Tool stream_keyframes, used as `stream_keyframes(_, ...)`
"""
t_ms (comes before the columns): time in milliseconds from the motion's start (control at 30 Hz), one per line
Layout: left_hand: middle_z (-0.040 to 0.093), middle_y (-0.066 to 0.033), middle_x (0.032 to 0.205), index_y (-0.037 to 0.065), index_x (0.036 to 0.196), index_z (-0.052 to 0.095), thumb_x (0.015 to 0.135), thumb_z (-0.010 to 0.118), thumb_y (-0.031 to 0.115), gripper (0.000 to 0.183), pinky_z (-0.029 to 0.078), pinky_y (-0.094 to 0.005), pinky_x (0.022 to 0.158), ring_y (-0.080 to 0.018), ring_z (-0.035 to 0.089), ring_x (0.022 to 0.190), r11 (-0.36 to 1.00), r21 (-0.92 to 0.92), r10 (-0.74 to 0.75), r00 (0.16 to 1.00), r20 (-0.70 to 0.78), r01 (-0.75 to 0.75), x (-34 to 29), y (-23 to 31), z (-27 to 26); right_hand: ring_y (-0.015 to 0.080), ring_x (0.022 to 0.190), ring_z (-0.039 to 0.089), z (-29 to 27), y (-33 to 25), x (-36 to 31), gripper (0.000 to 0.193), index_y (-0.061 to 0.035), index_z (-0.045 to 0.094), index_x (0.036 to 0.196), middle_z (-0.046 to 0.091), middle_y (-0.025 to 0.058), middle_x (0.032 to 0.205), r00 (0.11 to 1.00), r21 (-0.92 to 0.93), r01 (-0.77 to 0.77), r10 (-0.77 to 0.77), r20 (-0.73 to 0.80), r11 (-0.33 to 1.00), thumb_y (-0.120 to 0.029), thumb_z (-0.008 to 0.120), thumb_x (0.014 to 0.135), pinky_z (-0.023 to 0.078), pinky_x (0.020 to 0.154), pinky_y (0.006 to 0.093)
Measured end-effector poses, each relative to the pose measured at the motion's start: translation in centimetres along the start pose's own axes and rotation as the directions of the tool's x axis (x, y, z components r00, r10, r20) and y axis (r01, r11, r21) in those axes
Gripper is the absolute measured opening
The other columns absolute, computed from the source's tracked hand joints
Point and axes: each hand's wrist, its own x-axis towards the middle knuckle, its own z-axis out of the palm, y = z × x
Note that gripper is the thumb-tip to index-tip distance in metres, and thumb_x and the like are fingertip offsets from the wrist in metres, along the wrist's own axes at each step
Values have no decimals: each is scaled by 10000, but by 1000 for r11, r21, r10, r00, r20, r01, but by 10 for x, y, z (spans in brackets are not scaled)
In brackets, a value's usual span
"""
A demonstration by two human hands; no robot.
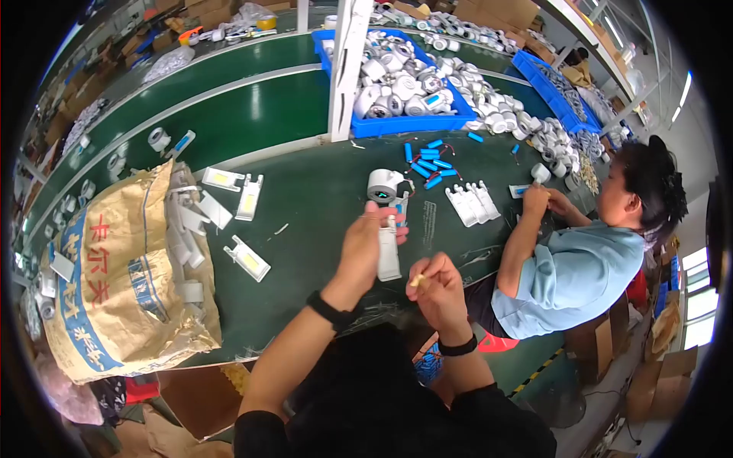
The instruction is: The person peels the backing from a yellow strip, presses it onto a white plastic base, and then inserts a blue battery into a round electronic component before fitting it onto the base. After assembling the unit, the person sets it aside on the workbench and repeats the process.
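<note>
Black sleeves (259, 437) and bare forearms (284, 357) rise from the lower edge, nearest of all. Above the table (309, 248), a white casing (389, 261) is gripped at its upper end by the left hand (365, 246), its fingers (402, 231) curled partly out of sight; just beyond sits a round white unit (383, 185) with a dark face. Near the casing's lower end, the right hand (441, 294) pinches a small yellowish piece (418, 280) between thumb and fingertips. Farther out lie loose blue cells (431, 162) and a row of white shells (471, 204). Leftward, flat panels (249, 197) with yellow strips lie near a torn paper sack (114, 267) of white parts (187, 214). Behind stands a blue bin (416, 125) heaped with round units (389, 80); rightward, a co-worker (580, 259) wears light blue.
</note>
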Motion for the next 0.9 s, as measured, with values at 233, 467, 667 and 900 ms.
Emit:
stream_keyframes(233, 711, -117, 1083, -32, 1166, 650, 1106, 459, 300, 387, 535, -301, 878, -183, 686, 972, 936, 335, 166, 976, -140, -111, 79, -112, 74, 140, 777, 631, -61, -28, -72, 204, -8, 659, 916, 627, 46, 870, 946, -523, 54, -211, -246, 851, 124, 518, 847, 498, 678, 255)
stream_keyframes(467, 699, -135, 1201, 18, 1307, 624, 1027, 594, 135, 305, 493, -313, 1010, -207, 658, 1157, 750, 608, 254, 962, 99, -260, 22, -42, 48, 288, 1004, 693, -171, 3, -147, 154, -69, 766, 948, 715, 92, 1103, 946, -989, -115, 295, -137, -91, -107, 664, 840, 558, 811, 375)
stream_keyframes(667, 709, -175, 1109, 22, 1072, 700, 849, 745, 92, 239, 505, -453, 962, -381, 650, 1074, -89, 946, 740, 615, 272, -310, -13, 80, -70, 337, 704, 716, -168, 43, -129, 243, -121, 762, 1103, 716, 151, 745, 974, -975, -23, 213, -71, -221, -281, 674, 943, 554, 650, 447)
stream_keyframes(900, 696, -163, 1049, 19, 1022, 723, 798, 783, 502, 536, 517, -456, 920, -350, 630, 1051, -419, 824, 676, 736, 2, 382, 13, 116, -184, 335, 827, 717, 10, -21, -59, 256, -59, 732, 1068, 737, 150, 924, 743, -942, 73, 612, 271, 328, -278, 724, 934, 559, 719, 393)
